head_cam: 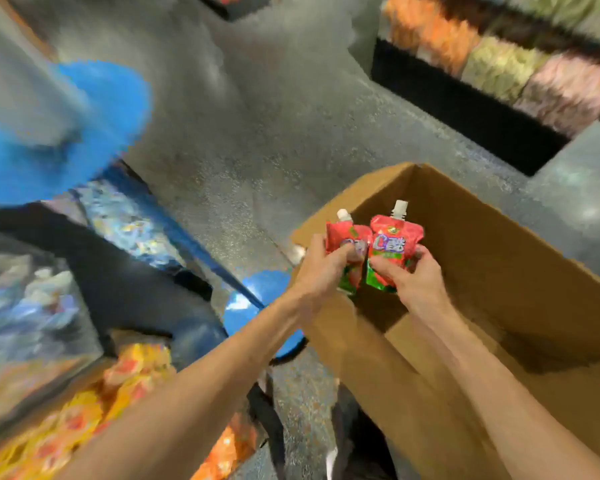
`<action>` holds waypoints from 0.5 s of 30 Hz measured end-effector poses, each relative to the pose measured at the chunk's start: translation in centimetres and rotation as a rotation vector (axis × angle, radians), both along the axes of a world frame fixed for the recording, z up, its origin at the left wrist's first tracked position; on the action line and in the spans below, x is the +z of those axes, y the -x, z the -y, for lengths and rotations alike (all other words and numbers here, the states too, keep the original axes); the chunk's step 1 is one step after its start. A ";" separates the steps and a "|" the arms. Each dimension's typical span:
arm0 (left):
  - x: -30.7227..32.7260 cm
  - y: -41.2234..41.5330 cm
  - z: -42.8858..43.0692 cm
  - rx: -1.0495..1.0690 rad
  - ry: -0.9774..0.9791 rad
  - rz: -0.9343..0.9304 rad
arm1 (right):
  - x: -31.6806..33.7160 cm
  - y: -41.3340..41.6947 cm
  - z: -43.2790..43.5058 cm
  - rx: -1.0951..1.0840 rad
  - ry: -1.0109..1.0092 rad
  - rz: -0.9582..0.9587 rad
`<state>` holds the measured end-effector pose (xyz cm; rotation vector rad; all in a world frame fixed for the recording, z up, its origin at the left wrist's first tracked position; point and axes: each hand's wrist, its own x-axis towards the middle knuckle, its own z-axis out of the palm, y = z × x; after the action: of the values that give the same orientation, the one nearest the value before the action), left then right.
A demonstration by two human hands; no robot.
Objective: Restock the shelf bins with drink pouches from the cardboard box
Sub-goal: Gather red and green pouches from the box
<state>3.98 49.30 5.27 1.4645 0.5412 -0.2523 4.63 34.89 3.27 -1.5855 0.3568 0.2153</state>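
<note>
Above the open brown cardboard box (499, 254), each grip is clamped: left hand (321, 268) on a red white-capped drink pouch (343, 235), right hand (418, 282) on a second red pouch (395, 233). Its purple label begins "C"; the rest is unreadable.

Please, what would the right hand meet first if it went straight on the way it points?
Most likely the left pouch, held in the left hand, just ahead of the right hand and its right pouch; depth is unclear.

left pouch (342, 234) | right pouch (395, 239) | red, upright, over open box (499, 265)
</note>
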 end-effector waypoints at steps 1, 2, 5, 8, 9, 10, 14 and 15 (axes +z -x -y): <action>2.5 2.4 -1.6 0.030 0.015 0.074 | 2.5 1.8 -1.5 0.067 -0.055 0.060; 5.1 4.9 -3.5 0.053 0.027 0.151 | 5.0 3.6 -3.3 0.144 -0.106 0.109; 12.8 13.1 -9.2 0.107 -0.035 0.351 | 12.2 9.7 -9.6 0.355 -0.178 0.282; 18.3 21.5 -14.6 0.207 -0.116 0.467 | 17.8 16.0 -15.9 0.473 -0.252 0.384; 19.2 22.2 -15.1 0.210 -0.113 0.471 | 18.7 16.4 -16.8 0.494 -0.269 0.381; 20.6 24.6 -16.3 0.252 -0.111 0.497 | 20.3 18.4 -18.5 0.544 -0.332 0.374; 25.0 32.4 -20.5 0.405 -0.115 0.633 | 25.4 25.4 -24.4 0.796 -0.529 0.245; 25.8 33.5 -21.2 0.436 -0.142 0.658 | 26.5 26.4 -25.5 0.854 -0.547 0.214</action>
<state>-29.53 70.51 31.05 1.4217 0.3251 0.6059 -21.81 60.34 29.81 -1.1133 -0.5348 0.7229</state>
